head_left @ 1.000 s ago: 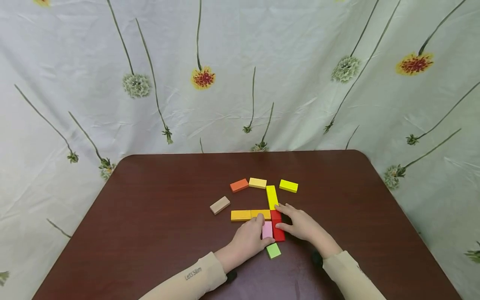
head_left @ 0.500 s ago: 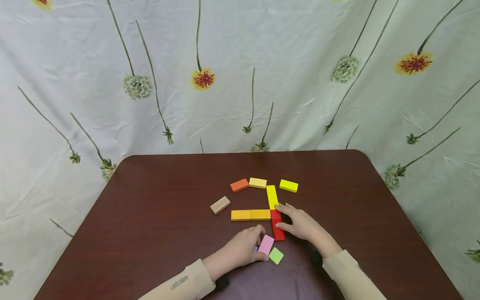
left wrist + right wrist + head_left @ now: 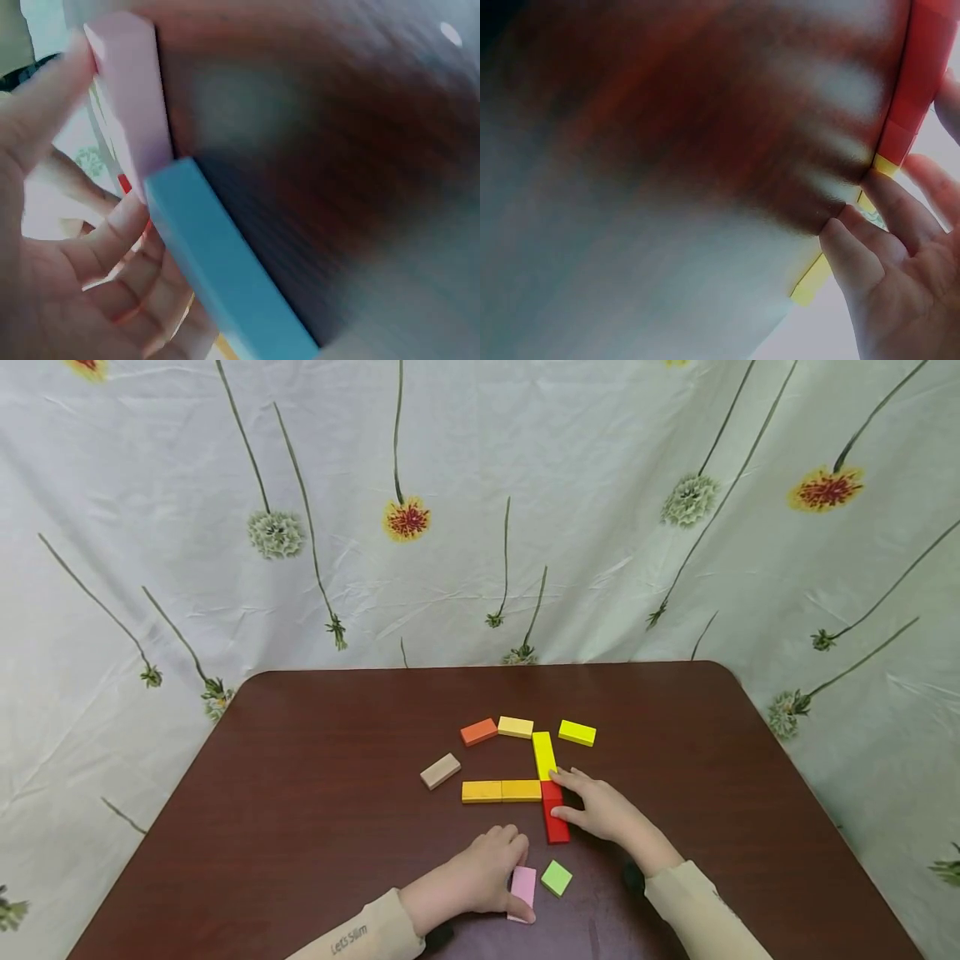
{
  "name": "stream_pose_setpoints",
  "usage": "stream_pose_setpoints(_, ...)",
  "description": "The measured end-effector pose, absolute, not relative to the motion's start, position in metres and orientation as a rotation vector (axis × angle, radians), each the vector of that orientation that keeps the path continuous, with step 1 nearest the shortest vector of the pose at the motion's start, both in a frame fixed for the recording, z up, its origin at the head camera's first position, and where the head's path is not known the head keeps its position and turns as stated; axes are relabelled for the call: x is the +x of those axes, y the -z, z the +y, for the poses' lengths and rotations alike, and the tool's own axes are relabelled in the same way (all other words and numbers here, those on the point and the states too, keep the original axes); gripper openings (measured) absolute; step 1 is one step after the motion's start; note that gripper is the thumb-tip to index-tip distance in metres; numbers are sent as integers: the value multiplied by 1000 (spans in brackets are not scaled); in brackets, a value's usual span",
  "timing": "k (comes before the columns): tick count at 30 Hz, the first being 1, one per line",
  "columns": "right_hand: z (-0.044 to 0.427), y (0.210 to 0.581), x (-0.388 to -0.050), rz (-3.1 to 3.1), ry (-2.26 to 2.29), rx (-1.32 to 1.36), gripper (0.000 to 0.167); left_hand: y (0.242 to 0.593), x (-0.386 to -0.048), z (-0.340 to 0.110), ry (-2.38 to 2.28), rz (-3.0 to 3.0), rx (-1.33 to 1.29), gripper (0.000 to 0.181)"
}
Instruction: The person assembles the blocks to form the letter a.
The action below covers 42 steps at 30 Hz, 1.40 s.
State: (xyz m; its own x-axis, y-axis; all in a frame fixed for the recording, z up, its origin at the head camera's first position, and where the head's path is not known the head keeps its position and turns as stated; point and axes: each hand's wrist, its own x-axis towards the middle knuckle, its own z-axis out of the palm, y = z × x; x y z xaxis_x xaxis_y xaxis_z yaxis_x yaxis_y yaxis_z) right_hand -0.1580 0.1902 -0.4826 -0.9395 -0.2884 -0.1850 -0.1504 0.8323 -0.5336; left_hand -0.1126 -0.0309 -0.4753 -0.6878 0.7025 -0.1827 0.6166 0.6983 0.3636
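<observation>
My left hand [image 3: 480,870] pinches a pink block [image 3: 522,883] by its two ends, between thumb and forefinger, low on the table. In the left wrist view a blue block [image 3: 225,259] touches the pink one, under the curled fingers; the head view hides it. A small green block [image 3: 557,878] lies just right of the pink one. My right hand [image 3: 600,806] rests beside two red blocks [image 3: 557,823] laid end to end, its thumb and relaxed fingertips against them. Two amber blocks [image 3: 501,791] form a row leftward from the red ones, and a yellow block [image 3: 543,753] runs on behind.
Loose blocks lie farther back: a tan one [image 3: 440,772], an orange one [image 3: 478,732], a pale yellow one [image 3: 515,727] and a bright yellow one [image 3: 577,732]. The dark brown table [image 3: 315,760] ends at a flowered cloth [image 3: 450,568].
My left hand has drawn the pink block away from the red and amber ones, toward the near edge. The green block has shifted slightly and turned. My right hand stays put.
</observation>
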Motion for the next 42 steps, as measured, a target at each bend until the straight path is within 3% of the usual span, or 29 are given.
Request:
stream_pose_setpoints(6,192,484,-157,2763,779,-340,62,477,-113,-20,-351,2671,1238,37)
stream_pose_setpoints(13,193,484,-156,2771,781,-372,62,479,-114,-4,-235,2627,1481,36)
stream_pose_setpoints(21,192,485,-158,2753,793,-354,62,478,-126,-9,-290,2612,1311,27)
stream_pose_setpoints(28,191,486,-159,2747,792,-333,61,480,-142,-16,-394,2642,1194,32)
stream_pose_setpoints(42,192,486,-159,2755,807,-345,62,481,-152,-15,-478,2610,1143,29)
